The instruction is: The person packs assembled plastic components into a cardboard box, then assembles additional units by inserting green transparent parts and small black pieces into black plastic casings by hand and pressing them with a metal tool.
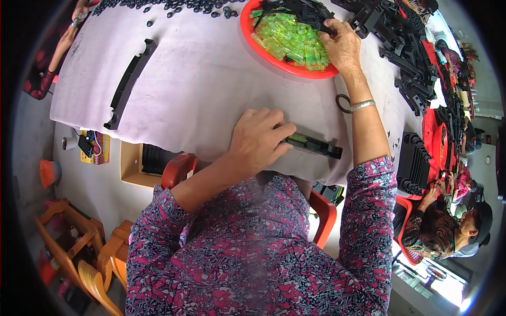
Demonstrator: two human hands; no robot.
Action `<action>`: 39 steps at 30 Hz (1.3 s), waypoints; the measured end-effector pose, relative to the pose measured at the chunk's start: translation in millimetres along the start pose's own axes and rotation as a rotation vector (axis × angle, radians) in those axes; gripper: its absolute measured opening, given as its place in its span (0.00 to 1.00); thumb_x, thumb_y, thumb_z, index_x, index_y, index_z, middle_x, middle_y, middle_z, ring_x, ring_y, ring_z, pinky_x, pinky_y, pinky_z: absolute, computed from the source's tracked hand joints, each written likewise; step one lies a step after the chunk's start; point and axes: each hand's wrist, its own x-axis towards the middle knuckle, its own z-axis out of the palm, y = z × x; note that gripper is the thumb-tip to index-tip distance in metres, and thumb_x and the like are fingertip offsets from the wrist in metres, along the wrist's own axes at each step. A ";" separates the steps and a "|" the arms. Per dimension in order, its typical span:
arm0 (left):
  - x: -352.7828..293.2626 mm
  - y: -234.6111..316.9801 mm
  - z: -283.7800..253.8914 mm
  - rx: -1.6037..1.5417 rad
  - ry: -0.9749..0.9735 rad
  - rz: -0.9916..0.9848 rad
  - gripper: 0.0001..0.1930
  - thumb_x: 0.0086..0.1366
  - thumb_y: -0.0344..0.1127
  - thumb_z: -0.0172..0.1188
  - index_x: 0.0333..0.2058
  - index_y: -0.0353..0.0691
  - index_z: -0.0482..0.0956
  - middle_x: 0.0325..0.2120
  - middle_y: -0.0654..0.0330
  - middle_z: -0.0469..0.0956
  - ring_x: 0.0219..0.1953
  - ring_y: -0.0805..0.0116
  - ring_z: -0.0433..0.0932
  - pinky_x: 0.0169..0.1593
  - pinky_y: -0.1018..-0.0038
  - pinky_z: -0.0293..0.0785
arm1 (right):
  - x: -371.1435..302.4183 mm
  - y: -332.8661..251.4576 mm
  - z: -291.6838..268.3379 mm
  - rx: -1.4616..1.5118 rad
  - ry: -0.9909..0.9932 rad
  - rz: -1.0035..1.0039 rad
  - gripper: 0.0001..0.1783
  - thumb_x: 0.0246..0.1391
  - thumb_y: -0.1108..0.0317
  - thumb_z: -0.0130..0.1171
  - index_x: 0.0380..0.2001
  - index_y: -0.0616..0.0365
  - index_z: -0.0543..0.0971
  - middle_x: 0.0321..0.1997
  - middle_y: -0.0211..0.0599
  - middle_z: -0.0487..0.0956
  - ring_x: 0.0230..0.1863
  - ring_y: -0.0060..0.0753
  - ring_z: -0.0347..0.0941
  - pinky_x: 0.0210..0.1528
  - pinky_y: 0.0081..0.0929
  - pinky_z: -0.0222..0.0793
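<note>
Near the table's front edge, my left hand (pixel 259 138) is closed around a long, narrow black plastic holder (pixel 319 147). A green piece (pixel 298 137) shows inside the holder, just beyond my fingers, which hide its left end. My right hand (pixel 343 45) reaches to the right rim of a round red tray (pixel 274 64). Its fingers pinch a small black plastic piece (pixel 328 29) there. Clear yellow-green vials (pixel 295 42) are heaped in the tray, with thin black plastic pieces (pixel 303 11) piled behind them.
Another long black holder (pixel 130 84) lies at the left of the cloth-covered table (pixel 200 79). Small dark round pieces (pixel 182 6) are scattered along the far edge. Black plastic parts (pixel 395 47) pile up at the right. A dark ring (pixel 343 103) lies by my right wrist. Other people sit at both sides.
</note>
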 end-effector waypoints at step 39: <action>40.0 10.1 -27.3 -0.760 -0.154 -0.429 0.05 0.64 0.27 0.65 0.37 0.34 0.84 0.31 0.68 0.82 0.34 0.83 0.77 0.40 0.82 0.74 | -151.9 -110.1 -98.1 0.981 -0.248 0.452 0.01 0.60 0.76 0.63 0.35 0.61 0.81 0.28 0.21 0.78 0.30 0.10 0.70 0.33 0.13 0.67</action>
